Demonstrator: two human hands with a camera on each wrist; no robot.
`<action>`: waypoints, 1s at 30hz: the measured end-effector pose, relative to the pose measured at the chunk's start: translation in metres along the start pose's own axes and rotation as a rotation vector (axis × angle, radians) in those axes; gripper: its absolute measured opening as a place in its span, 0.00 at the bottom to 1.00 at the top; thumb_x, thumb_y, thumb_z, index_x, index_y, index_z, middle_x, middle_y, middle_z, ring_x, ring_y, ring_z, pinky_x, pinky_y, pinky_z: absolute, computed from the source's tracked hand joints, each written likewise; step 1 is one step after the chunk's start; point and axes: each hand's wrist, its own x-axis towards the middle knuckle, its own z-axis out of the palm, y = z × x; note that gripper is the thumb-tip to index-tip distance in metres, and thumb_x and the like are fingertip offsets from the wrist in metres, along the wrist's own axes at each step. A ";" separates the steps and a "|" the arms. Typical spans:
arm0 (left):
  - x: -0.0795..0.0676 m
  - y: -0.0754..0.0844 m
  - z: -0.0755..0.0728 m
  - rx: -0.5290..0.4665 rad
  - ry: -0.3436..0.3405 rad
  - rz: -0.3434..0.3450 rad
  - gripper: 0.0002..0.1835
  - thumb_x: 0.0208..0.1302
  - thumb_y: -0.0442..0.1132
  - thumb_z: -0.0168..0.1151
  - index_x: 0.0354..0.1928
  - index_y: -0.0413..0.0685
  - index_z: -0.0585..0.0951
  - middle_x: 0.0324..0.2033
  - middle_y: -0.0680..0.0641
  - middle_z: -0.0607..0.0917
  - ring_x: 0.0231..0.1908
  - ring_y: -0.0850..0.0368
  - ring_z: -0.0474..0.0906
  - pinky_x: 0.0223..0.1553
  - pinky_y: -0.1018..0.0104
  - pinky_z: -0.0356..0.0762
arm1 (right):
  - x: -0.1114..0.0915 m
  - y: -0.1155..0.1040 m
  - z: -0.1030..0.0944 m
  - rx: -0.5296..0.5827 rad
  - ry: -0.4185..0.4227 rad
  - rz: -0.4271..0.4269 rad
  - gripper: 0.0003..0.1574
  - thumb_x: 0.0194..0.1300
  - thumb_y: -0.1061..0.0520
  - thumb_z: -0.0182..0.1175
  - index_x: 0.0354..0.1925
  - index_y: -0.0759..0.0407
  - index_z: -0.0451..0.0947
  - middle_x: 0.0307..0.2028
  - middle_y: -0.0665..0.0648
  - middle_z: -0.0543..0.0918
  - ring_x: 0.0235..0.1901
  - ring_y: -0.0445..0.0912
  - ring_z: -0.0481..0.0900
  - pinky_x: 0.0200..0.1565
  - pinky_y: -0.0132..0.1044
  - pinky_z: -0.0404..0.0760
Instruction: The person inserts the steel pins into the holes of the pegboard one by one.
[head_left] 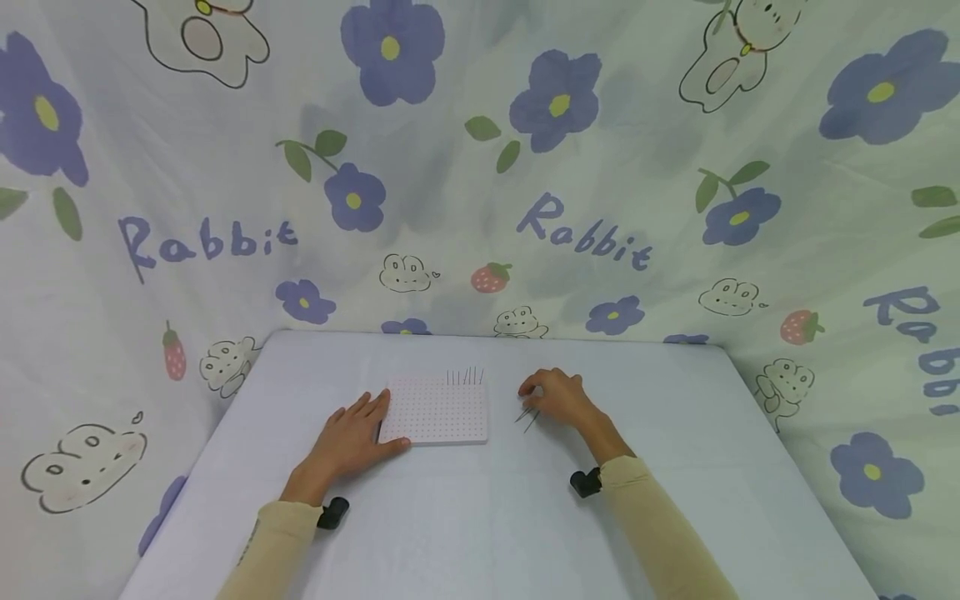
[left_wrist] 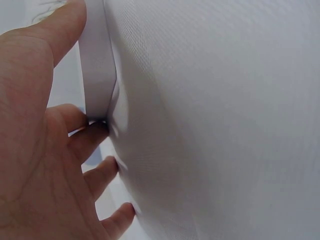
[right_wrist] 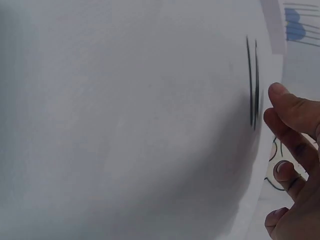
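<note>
A white board (head_left: 435,410) dotted with rows of small holes lies on the table, and several thin dark pins (head_left: 465,377) stand up along its far right edge. My left hand (head_left: 355,437) rests at the board's left side with fingers spread, its thumb over the near left corner. In the left wrist view, fingertips touch the cloth beside the board's side wall (left_wrist: 98,65). Right of the board, my right hand (head_left: 558,396) hovers by a few loose pins (head_left: 531,420) on the table. Its thumb and fingers are loosely bent, with nothing visible between them in the right wrist view.
A white cloth covers the table (head_left: 465,525). Behind it and at both sides hangs a printed curtain (head_left: 450,217) with flowers and rabbits. Black wrist cameras (head_left: 333,512) sit beneath both sleeves, close to the tabletop.
</note>
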 end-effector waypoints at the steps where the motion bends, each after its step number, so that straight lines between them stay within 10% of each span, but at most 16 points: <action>1: 0.000 0.000 0.000 0.002 -0.002 0.000 0.56 0.61 0.73 0.58 0.77 0.37 0.59 0.75 0.38 0.63 0.74 0.34 0.55 0.69 0.29 0.53 | 0.000 0.001 0.001 -0.002 -0.003 0.001 0.10 0.61 0.51 0.72 0.44 0.42 0.88 0.45 0.41 0.86 0.53 0.46 0.79 0.55 0.58 0.65; 30: -0.001 -0.001 0.001 -0.007 -0.002 0.000 0.56 0.61 0.74 0.57 0.77 0.38 0.58 0.74 0.37 0.63 0.74 0.34 0.55 0.69 0.29 0.52 | 0.001 -0.003 0.002 -0.024 -0.053 -0.013 0.09 0.57 0.52 0.75 0.37 0.40 0.87 0.40 0.40 0.82 0.50 0.47 0.78 0.56 0.61 0.64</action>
